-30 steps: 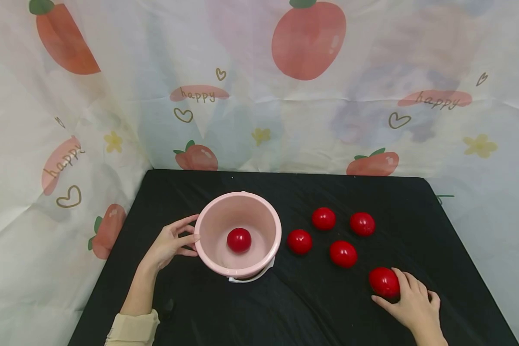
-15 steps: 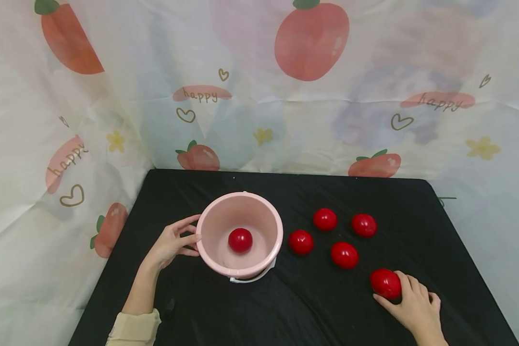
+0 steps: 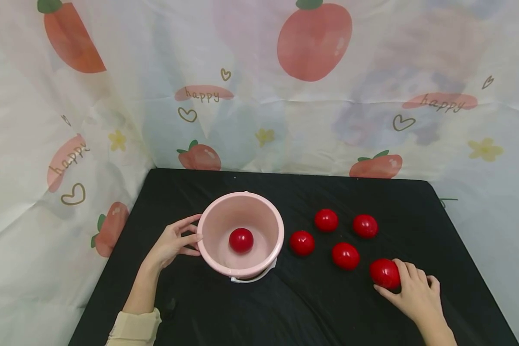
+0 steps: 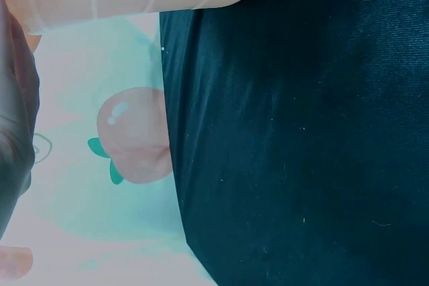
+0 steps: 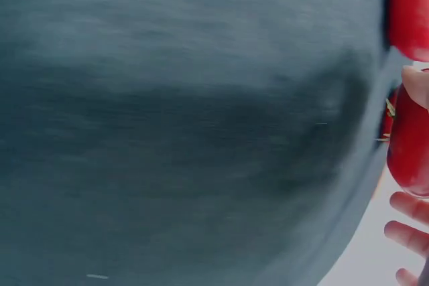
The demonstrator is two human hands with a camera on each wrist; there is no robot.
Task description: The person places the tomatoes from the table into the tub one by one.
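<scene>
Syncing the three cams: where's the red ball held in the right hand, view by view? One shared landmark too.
Head: lower right; the held ball is gripped by the right hand.
Left wrist: not in it.
Right wrist: right edge, about mid-height, cut off by the frame, below a second red ball.
Shared landmark: the black cloth, tinted bluish in both wrist views.
</scene>
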